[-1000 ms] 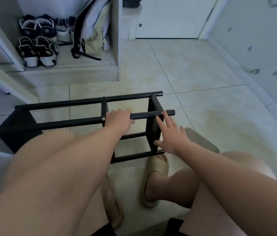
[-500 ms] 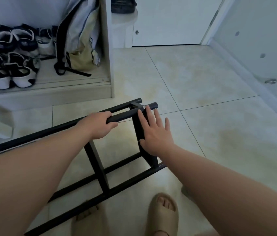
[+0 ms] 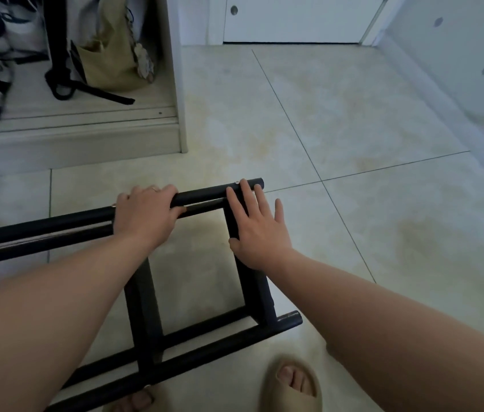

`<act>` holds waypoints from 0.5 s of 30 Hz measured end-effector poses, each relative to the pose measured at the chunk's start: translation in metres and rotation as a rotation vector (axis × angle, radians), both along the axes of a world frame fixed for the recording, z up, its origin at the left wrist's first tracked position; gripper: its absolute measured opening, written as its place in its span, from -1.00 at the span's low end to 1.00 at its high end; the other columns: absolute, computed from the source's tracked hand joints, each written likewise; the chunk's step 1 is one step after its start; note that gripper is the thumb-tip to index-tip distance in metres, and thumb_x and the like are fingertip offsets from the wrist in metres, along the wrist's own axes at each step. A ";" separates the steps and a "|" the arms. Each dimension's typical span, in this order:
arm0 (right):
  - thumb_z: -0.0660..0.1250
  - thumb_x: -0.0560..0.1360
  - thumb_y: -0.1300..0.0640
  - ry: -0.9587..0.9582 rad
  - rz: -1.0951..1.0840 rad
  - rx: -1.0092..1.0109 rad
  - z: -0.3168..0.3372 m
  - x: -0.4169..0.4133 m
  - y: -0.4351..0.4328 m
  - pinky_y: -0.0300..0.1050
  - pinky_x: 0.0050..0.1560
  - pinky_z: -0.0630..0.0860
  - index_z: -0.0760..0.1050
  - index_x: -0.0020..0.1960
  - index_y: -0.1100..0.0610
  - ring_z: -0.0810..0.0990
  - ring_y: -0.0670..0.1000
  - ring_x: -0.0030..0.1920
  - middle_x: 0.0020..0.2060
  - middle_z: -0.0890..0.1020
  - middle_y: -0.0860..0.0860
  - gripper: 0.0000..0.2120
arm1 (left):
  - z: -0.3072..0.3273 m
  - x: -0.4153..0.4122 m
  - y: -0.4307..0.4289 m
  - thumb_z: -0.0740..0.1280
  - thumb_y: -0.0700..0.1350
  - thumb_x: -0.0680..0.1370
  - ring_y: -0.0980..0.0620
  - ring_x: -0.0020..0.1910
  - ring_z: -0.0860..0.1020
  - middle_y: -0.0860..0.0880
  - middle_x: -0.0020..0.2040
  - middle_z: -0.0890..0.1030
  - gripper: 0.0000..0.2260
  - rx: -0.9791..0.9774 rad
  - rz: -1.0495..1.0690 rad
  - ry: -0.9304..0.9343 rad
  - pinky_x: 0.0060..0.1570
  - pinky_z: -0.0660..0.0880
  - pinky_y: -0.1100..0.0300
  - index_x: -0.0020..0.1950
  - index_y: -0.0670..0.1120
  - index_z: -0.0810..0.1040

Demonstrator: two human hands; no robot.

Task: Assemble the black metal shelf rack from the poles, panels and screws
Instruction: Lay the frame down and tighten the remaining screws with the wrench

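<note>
The black rack (image 3: 142, 316) lies on its side on the tiled floor (image 3: 354, 120) and runs from the centre out past the edge at 9 o'clock. My left hand (image 3: 145, 215) grips the top pole (image 3: 202, 194), fingers curled over it. My right hand (image 3: 258, 233), at 3 o'clock of the left, lies flat with straight, spread fingers against the end panel (image 3: 254, 289), its fingertips reaching the pole beside a small screw (image 3: 236, 182).

The frame looks joined, so I judge this to be the step of steadying it to stand it up, not fitting parts. I cannot tell whether every screw is tight, as the far end is out of view. The next move calls for a firm hold on both sides and a turn onto its feet, with my sandal (image 3: 291, 388) at 6 o'clock kept away from the lower pole (image 3: 290, 320).
</note>
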State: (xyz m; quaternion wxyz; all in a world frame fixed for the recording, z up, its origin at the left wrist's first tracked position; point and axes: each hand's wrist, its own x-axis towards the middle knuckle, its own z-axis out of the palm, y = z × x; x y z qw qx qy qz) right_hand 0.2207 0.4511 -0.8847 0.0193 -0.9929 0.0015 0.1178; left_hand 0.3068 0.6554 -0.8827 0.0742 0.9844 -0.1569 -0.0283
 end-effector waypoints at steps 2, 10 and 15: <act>0.22 0.59 -0.10 0.034 0.005 0.012 -0.008 0.003 -0.005 0.32 0.55 -0.16 -0.35 0.63 -0.06 -0.29 0.11 0.62 0.60 -0.37 -0.01 -0.13 | -0.006 0.003 -0.005 0.21 0.11 0.64 -0.13 0.06 0.47 -0.03 0.01 0.56 -0.83 0.020 0.025 0.030 0.01 0.32 -0.03 0.10 0.05 0.46; 0.15 0.63 -0.19 0.119 0.036 -0.008 -0.005 -0.020 -0.029 0.30 0.56 -0.20 -0.37 0.62 -0.11 -0.33 0.12 0.61 0.60 -0.38 -0.05 -0.18 | -0.007 0.002 -0.013 0.22 -0.22 0.55 -0.12 0.13 0.46 -0.06 0.17 0.52 -0.65 0.130 0.086 0.283 0.03 0.34 0.02 0.32 0.01 0.43; 0.08 0.65 -0.24 0.127 0.030 -0.097 0.026 -0.062 -0.064 0.29 0.56 -0.21 -0.41 0.61 -0.11 -0.36 0.13 0.61 0.59 -0.40 -0.07 -0.21 | 0.010 -0.028 -0.033 0.15 0.12 0.64 -0.17 0.50 0.20 -0.08 0.53 0.28 -0.54 0.242 -0.039 0.284 0.38 0.22 -0.12 0.51 0.04 0.25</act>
